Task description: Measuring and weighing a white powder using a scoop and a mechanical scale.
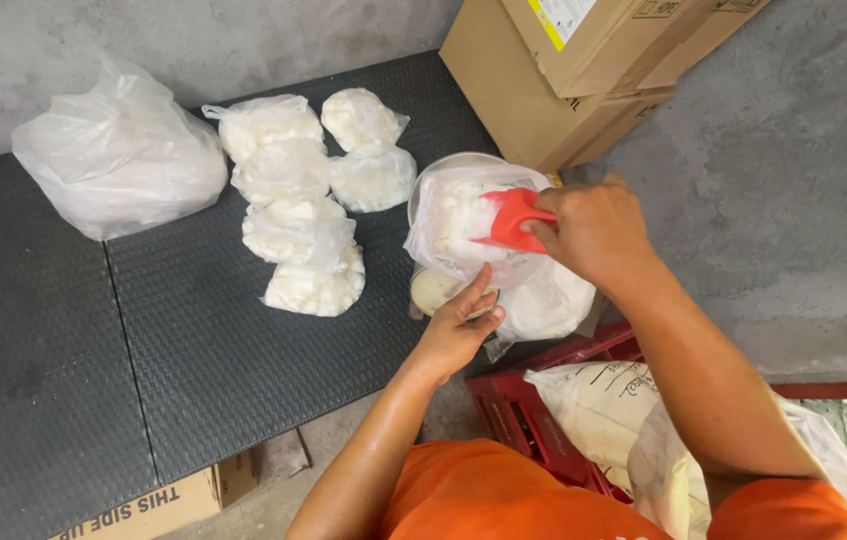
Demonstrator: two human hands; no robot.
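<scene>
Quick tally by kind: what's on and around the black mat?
Small filled plastic bags: 6
Large plastic bag: 1
Bag being filled: 1
Red scoop, in right hand: 1
Small tin, by left hand: 1
Cardboard boxes: 3
Red crate: 1
Total: 14

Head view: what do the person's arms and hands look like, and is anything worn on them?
Both hands, left hand and right hand, are bare: no gloves, rings or watch visible. The forearms are uncovered too. Short orange sleeves of a shirt end near the upper arms. No markings show.
</scene>
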